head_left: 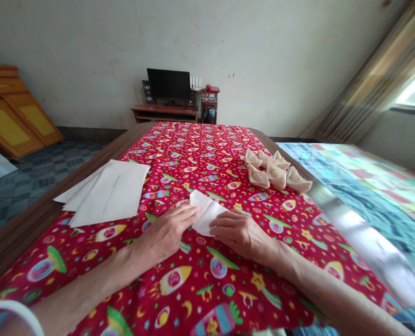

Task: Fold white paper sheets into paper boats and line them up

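Observation:
A small folded piece of white paper (204, 215) lies on the red patterned cloth in front of me, with a crease running across it. My left hand (174, 227) holds its left edge, fingers pressed together and the thumb hidden. On the opposite edge, the fingers of my right hand (240, 233) are bent over the paper. To the left is a fanned stack of white paper sheets (114, 193). Several folded paper boats (276, 173) stand grouped at the right side of the table.
The red cloth (207, 289) covers most of a long brown table (98, 163). Beyond its far end stand a monitor (169, 85), speakers and a red telephone (211, 88). A wooden cabinet (21, 112) is at the left, a bed (378, 186) at the right.

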Tool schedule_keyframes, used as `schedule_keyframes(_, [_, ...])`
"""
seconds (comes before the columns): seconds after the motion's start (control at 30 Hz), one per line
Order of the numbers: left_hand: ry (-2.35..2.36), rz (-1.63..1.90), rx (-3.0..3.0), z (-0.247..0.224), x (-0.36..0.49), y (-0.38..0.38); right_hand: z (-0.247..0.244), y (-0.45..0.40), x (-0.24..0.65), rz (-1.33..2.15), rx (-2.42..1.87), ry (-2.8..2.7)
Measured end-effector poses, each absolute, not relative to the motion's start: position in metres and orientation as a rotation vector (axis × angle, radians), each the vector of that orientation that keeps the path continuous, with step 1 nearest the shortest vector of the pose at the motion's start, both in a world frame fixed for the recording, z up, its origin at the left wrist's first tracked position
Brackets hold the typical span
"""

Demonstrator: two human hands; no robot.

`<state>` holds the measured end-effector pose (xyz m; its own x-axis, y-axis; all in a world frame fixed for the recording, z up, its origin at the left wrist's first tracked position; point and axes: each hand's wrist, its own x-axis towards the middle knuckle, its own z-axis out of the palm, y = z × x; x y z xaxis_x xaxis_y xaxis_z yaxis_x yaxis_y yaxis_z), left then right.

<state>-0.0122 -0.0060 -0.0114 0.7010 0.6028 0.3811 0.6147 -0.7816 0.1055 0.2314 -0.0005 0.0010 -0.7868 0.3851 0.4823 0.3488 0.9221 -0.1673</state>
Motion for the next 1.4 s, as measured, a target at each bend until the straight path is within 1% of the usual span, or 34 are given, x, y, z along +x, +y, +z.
schedule_keyframes(0.13, [-1.064,-0.575,-2.871,-0.010,-0.012,-0.012,-0.001,0.004,0.230,0.467,-0.726,-2.358])
schedule_keyframes(0.23, [-1.069,-0.569,-2.881,-0.007,-0.009,-0.015,0.002,0.003,0.223,0.526,-0.949,-2.270])
schedule_keyframes(0.4, [-1.064,-0.622,-2.932,-0.002,-0.007,-0.019,0.003,0.008,0.210,0.421,-1.272,-2.242])
schedule_keyframes(0.5, [-1.101,-0.666,-2.989,0.004,-0.005,-0.022,0.002,0.012,0.207,0.344,-1.349,-2.226])
schedule_keyframes(0.67, [-1.149,-0.702,-2.995,0.011,-0.003,-0.024,0.002,0.012,0.206,0.283,-1.389,-2.247])
schedule_keyframes(1.03, [-1.073,-0.639,-2.854,-0.002,-0.004,-0.025,0.003,0.013,0.202,0.112,-1.425,-2.306])
schedule_keyframes(1.4, [-1.058,-0.472,-2.799,0.006,-0.001,-0.029,0.002,0.016,0.201,0.000,-1.454,-2.345])
